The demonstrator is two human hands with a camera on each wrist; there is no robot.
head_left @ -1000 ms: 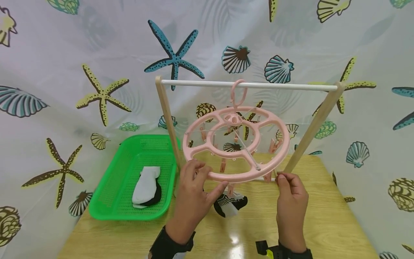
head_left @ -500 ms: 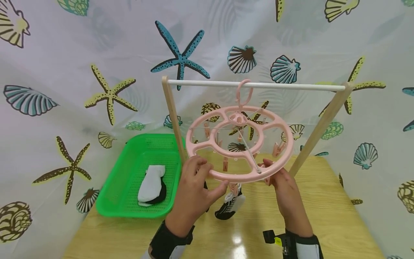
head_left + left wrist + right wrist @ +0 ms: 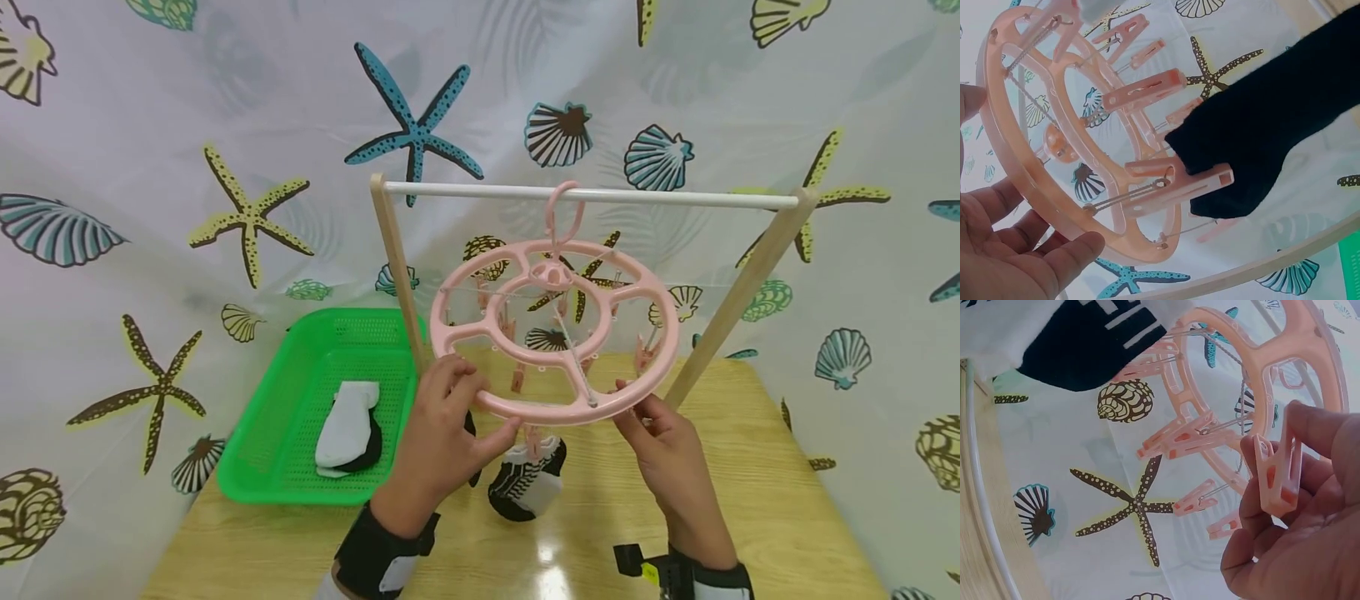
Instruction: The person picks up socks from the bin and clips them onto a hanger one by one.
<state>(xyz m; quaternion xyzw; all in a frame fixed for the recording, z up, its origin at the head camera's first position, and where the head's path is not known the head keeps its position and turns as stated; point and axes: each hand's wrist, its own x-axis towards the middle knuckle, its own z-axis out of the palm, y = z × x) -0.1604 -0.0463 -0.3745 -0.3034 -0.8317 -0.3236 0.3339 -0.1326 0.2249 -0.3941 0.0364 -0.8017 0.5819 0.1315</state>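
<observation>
A round pink clip hanger [image 3: 551,358] hangs by its hook from a white rail. My left hand [image 3: 438,433] grips the hanger's near-left rim between thumb and fingers. Under the right side of the rim, my right hand [image 3: 667,458] pinches a pink clothespin [image 3: 1280,475] by its handles, between thumb and finger. A black-and-white patterned sock [image 3: 527,479] hangs from a clip at the near rim. In the left wrist view, a plain black sock [image 3: 1260,119] is held in another clothespin [image 3: 1179,184]. In the head view the left hand partly hides that black sock.
A green basket [image 3: 251,433] stands at the left on the wooden table [image 3: 757,500], with a white sock [image 3: 347,425] and something black in it. Wooden posts [image 3: 738,300] hold up the white rail [image 3: 675,197]. A shell-patterned curtain [image 3: 480,83] covers the back.
The right hand has come leftward from the stand's right post to a clothespin under the rim. The patterned sock has swung and turned. The left hand keeps its hold on the rim.
</observation>
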